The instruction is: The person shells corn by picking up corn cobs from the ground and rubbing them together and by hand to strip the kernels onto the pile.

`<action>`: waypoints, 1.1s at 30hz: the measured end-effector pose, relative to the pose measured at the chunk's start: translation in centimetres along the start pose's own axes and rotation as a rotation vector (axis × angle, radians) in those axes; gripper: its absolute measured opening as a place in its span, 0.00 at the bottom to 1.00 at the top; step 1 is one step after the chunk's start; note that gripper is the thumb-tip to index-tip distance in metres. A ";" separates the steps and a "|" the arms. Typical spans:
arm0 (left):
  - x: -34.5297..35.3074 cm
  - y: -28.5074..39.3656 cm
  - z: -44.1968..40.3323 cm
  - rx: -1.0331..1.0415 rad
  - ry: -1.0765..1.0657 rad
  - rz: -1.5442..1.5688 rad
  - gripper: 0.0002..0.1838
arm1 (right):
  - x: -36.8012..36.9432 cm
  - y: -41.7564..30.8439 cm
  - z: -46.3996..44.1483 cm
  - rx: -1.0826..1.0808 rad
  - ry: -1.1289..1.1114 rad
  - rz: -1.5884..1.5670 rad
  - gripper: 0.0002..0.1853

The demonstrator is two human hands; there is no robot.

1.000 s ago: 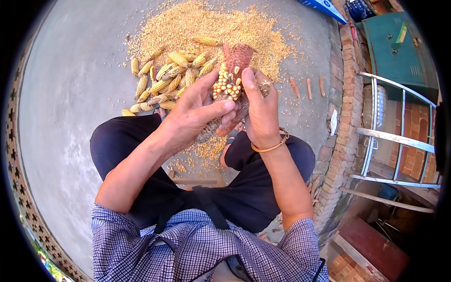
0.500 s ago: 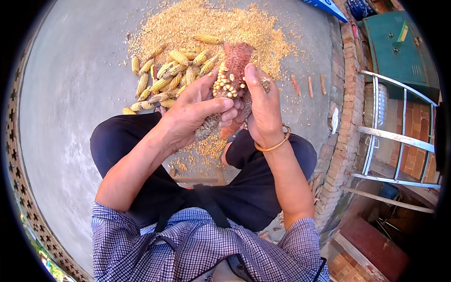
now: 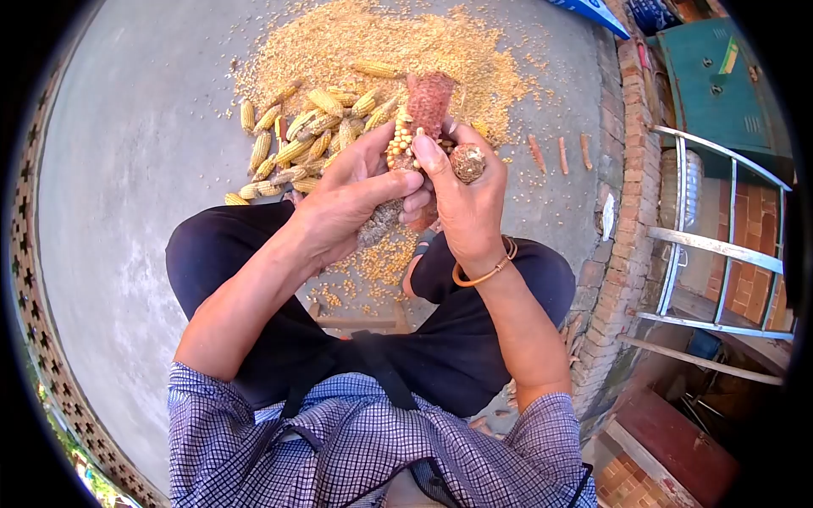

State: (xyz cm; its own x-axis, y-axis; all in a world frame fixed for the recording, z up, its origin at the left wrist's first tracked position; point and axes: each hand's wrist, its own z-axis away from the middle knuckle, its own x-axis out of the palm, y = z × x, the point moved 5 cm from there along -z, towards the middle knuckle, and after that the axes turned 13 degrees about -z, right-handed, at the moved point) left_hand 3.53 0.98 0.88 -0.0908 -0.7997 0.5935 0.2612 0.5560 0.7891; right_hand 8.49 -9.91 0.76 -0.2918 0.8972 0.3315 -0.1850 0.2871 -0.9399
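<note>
My left hand (image 3: pixel 343 203) is wrapped round a corn cob (image 3: pixel 400 146) that bears some pale yellow kernels and has a dark grey lower end (image 3: pixel 379 222). My right hand (image 3: pixel 466 199) grips another cob, whose round end (image 3: pixel 467 162) shows between thumb and fingers. The right thumb presses against the kernels on the left cob. A bare reddish cob (image 3: pixel 430 100) sticks up between the hands; its lower part is hidden by the fingers, so I cannot tell which hand bears it.
Beyond my hands, a heap of loose kernels (image 3: pixel 339 51) lies on the grey floor (image 3: pixel 127 169). Unshelled cobs (image 3: pixel 296 151) are piled at its near left. Bare cobs (image 3: pixel 563 156) lie to the right, before a brick edge (image 3: pixel 628 186) and a metal ladder-like frame (image 3: pixel 720 245).
My right thumb has moved left and down onto the kernels. Fewer kernels show on the left cob, and the end of the right-hand cob has turned into view.
</note>
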 end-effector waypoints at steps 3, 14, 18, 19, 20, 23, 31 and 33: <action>-0.2 -0.1 0.0 -0.009 0.028 -0.016 0.28 | 0.2 -0.3 0.0 0.008 0.085 0.065 0.12; -0.3 0.8 0.2 0.004 0.020 0.022 0.28 | 0.5 -0.4 0.2 0.079 -0.031 -0.163 0.21; 0.0 1.3 0.4 0.004 0.021 -0.014 0.28 | 0.9 -1.0 0.5 0.094 -0.023 -0.126 0.22; 0.0 1.5 0.4 0.007 0.019 -0.031 0.28 | 0.8 -0.9 0.1 0.071 -0.009 -0.102 0.22; -0.1 1.4 0.5 0.000 0.025 -0.018 0.28 | 0.4 -0.4 -0.2 0.048 0.007 -0.078 0.22; -0.1 1.1 0.5 -0.010 0.040 -0.002 0.27 | -0.3 0.0 -0.1 0.076 0.007 -0.154 0.22; 0.2 1.8 0.3 0.037 0.068 -0.114 0.27 | 0.3 -1.2 0.1 0.039 -0.079 0.003 0.25; -0.1 1.5 0.4 0.013 0.051 -0.095 0.29 | 0.0 -0.9 -0.1 -0.011 -0.066 0.106 0.26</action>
State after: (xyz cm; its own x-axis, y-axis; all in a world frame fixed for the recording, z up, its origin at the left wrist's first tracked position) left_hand 3.55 1.93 2.08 -0.0655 -0.8593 0.5073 0.2408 0.4797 0.8437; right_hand 8.77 -10.10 1.59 -0.3707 0.8987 0.2342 -0.1395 0.1954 -0.9708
